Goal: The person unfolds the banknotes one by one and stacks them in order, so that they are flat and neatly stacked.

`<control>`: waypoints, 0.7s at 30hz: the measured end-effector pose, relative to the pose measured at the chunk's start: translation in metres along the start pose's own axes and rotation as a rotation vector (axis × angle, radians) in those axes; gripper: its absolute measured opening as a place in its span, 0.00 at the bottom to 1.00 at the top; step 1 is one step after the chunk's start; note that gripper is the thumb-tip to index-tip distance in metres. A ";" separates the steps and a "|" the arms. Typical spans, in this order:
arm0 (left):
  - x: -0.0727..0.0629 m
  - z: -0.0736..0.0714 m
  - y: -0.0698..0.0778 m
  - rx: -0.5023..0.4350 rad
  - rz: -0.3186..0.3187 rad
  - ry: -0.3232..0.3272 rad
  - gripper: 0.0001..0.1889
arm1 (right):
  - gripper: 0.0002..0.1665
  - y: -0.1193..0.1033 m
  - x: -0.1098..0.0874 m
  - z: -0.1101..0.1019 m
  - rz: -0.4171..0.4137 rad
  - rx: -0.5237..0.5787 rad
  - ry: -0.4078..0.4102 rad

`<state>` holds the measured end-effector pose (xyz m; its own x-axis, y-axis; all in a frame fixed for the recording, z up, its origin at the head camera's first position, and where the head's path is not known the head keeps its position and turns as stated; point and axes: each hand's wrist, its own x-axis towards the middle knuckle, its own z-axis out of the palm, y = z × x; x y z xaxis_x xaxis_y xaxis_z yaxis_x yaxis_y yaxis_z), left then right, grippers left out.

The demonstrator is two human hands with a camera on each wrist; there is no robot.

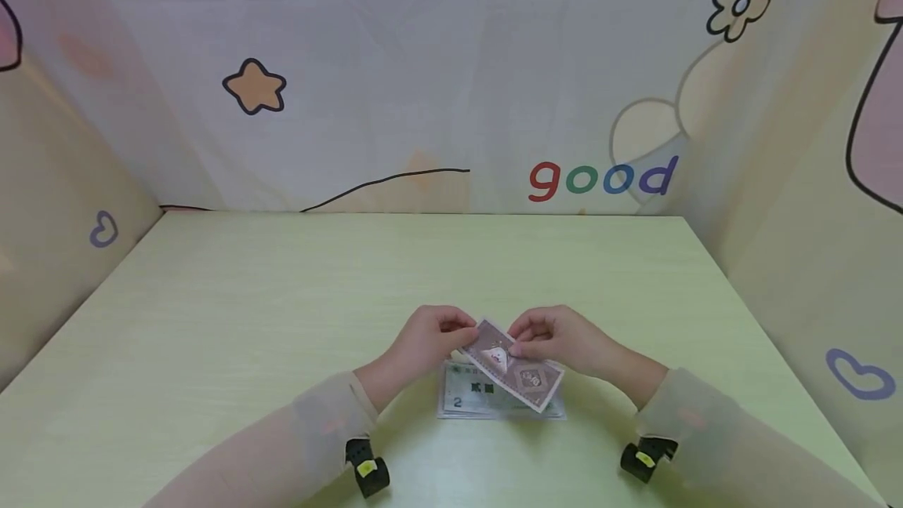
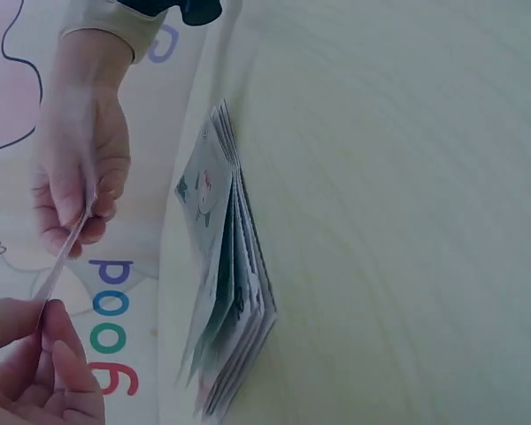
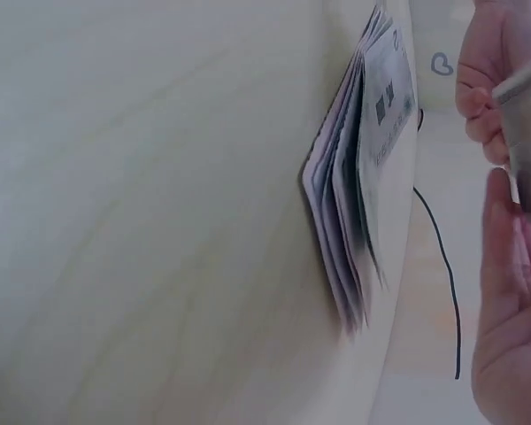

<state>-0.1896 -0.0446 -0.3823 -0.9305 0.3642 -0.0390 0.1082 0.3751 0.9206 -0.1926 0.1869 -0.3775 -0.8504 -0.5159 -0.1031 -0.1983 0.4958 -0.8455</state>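
Note:
A brownish-purple banknote (image 1: 532, 384) with a pale border is held up, tilted, between both hands. The left hand (image 1: 436, 333) pinches its upper left corner between thumb and fingers. The right hand (image 1: 564, 339) grips its upper edge near the middle, thumb in front. Below it, on the table, lies a stack of banknotes (image 1: 457, 401), the top one pale green with a 2 printed on it; the raised note hides part of the stack. In the left wrist view the stack (image 2: 239, 292) shows slightly fanned, folded-looking edges, apart from the held note (image 2: 62, 252).
The pale green table (image 1: 282, 281) spreads around the hands. Printed cloth walls stand at its back and sides, with the word good (image 1: 603, 180) on the back wall. A small black device (image 1: 367, 467) with a yellow mark is strapped at the left wrist, another (image 1: 645, 459) at the right.

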 end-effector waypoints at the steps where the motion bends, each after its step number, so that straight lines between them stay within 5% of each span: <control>1: 0.000 -0.001 -0.001 -0.008 -0.010 0.019 0.07 | 0.14 0.001 -0.001 -0.001 0.009 -0.002 -0.018; 6: -0.003 -0.010 -0.009 -0.051 -0.087 0.091 0.07 | 0.20 0.006 -0.006 -0.007 0.076 0.026 -0.059; 12: -0.010 -0.015 -0.015 -0.034 -0.145 0.020 0.07 | 0.20 0.008 -0.009 -0.010 0.107 0.056 -0.011; 21: -0.022 -0.010 -0.017 0.051 -0.065 -0.092 0.06 | 0.14 0.004 -0.015 -0.003 0.097 -0.111 0.004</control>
<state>-0.1741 -0.0679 -0.3936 -0.9003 0.4136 -0.1354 0.0688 0.4425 0.8941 -0.1818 0.1987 -0.3782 -0.8704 -0.4587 -0.1792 -0.1674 0.6178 -0.7683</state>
